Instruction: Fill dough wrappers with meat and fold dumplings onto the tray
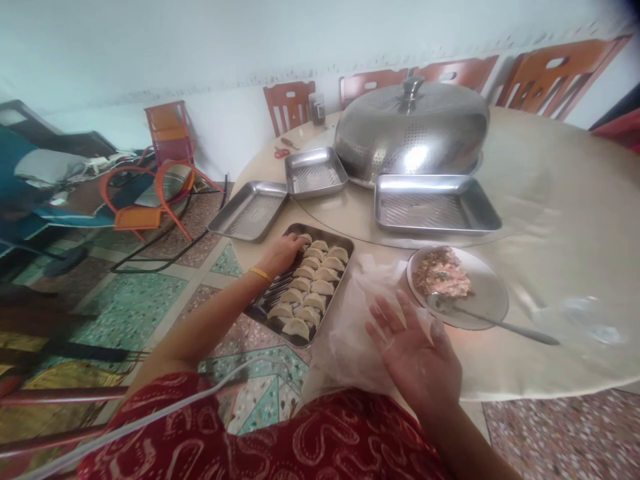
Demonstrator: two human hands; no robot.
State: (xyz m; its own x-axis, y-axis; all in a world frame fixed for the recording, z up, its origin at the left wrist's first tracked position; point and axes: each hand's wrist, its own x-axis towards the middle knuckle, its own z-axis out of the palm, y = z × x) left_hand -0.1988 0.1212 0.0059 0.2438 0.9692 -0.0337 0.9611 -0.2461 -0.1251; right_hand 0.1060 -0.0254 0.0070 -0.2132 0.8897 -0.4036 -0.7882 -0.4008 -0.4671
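Our left hand [281, 256] among the dumplings [314, 302], our right hand [421, 357] spread wide.
Our left fingertips rest close together on the farthest dumpling [307, 238] of the left row — whether they pinch it, we cannot tell. Nearer us than those fingers, the other dumplings lie with long axes crosswise, curved edges mostly away from us; the dark tray [276, 291] beneath runs lengthwise from near left to far right. Our right fingers fan out, palm toward us, over the plastic sheet [345, 327] — just right of them, the plate [489, 293] holds filling [443, 272] and a spoon [505, 324].

Pale wall [210, 47], wooden chairs [590, 59], patterned terrazzo floor [140, 300].
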